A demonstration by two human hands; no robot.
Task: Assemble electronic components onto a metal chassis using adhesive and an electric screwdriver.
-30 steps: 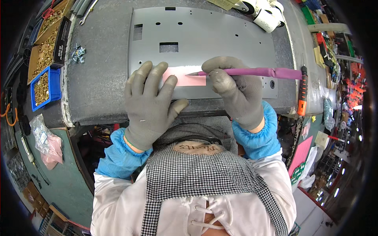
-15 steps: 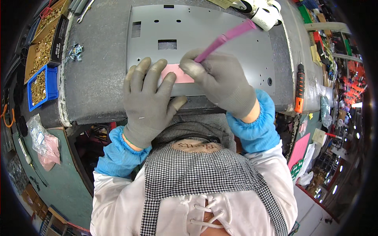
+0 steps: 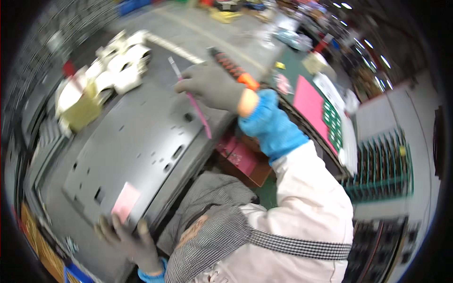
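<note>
In grey gloves, my right hand [image 3: 210, 87] closes on a slim purple pen-like stick [image 3: 200, 113] with a pale tip, above the table beyond the grey metal panel's right end. A black-and-orange screwdriver [image 3: 233, 68] lies just past that hand, close to the wrist. My left hand [image 3: 130, 240] has its fingers spread at the panel's near-left part, the fingertips beside a small pink slip [image 3: 126, 200]. That slip lies on the flat grey metal panel [image 3: 137, 132], which has round and square holes. Motion blurs the left fingers, so contact with the slip is unclear.
White casters [image 3: 122, 68] cluster at the panel's far side, beside a yellowish block [image 3: 82, 113]. On the right, a green side table [image 3: 295, 68] bears a pink sheet [image 3: 311, 106] and a green perforated piece [image 3: 332, 122]. A green rack [image 3: 380, 162] stands farther right.
The view has swung to the right. My right hand has left the pink slip and moved right with the purple stick. My left hand has shifted off the slip toward its edge.
</note>
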